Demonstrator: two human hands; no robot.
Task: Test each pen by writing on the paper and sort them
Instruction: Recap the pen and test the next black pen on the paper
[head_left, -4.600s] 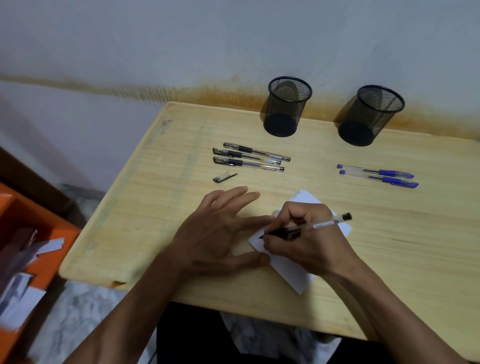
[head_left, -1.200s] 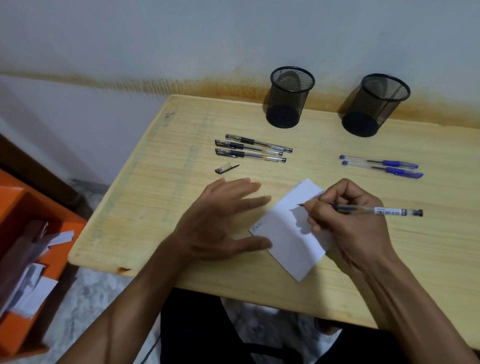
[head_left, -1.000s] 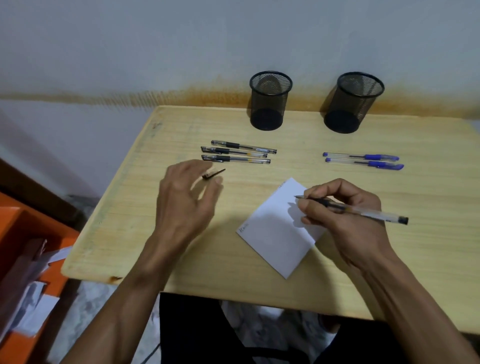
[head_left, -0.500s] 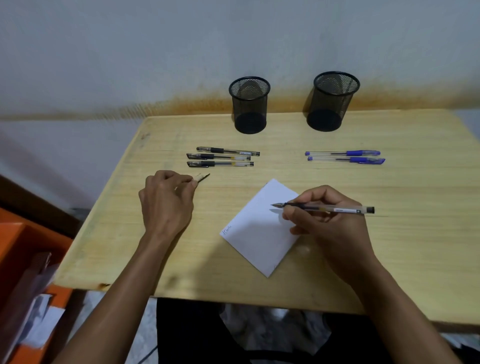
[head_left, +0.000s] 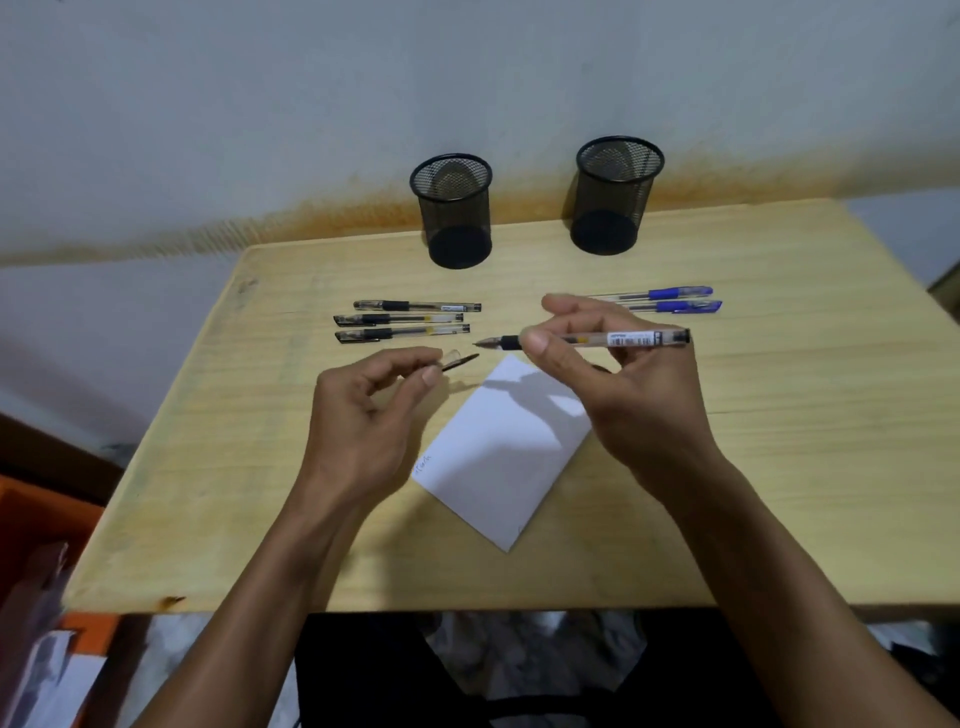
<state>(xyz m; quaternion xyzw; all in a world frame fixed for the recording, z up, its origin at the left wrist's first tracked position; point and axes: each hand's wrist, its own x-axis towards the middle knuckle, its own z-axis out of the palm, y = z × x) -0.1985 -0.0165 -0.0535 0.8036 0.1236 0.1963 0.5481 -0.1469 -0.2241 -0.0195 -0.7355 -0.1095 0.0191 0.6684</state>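
Hands are seen raised above a wooden table (head_left: 779, 467), where moments earlier the left hand (head_left: 363, 415) lay flat beside the paper (head_left: 498, 457) and the right hand (head_left: 623, 395) was poised with the pen over it. A clear pen cap (head_left: 457, 360) with a dark clip is now pinched between the left thumb and fingertips; half a second ago it was only being gathered from the tabletop. An uncapped black pen (head_left: 587, 340) is gripped level in the right fingers, its tip pointed left toward the cap, with a small gap left between the two. The pen has been lifted off the sheet, which is left lying unheld below the hands, a small scribble shown near its left corner. Three capped black pens (head_left: 408, 320) are laid in a row at the left, and two blue pens (head_left: 665, 300) at the right, partly hidden behind the right fingers; both groups are unchanged. Two black mesh cups (head_left: 452, 208) are stood at the far edge by the stained wall.
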